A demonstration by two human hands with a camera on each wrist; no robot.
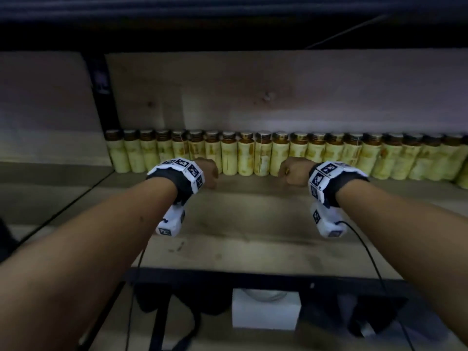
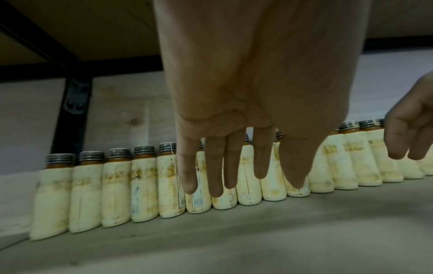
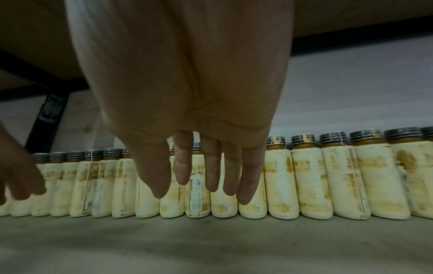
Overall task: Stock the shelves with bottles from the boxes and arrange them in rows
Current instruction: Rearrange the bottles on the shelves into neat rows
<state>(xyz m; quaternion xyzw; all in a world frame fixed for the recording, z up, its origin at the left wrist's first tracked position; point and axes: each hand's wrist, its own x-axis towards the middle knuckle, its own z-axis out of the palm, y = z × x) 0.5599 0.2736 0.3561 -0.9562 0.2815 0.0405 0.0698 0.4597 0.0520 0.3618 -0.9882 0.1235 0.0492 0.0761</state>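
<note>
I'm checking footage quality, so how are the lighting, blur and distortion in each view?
Head view: dim, soft, the row of bottles lit best, dark corners. Left wrist view: left hand looms large, bottles lean outward from lens distortion. Right wrist view: similar bowing, right hand fills the top, shelf blurred.

The head camera looks forward and down from above onto the pale wooden shelf. Each wrist camera sits low and close, facing along the fingers. All three share the row of cream-labelled, dark-capped bottles.

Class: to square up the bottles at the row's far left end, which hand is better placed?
Probably the left hand: open and empty, it hangs nearer those bottles than the right hand.
</note>
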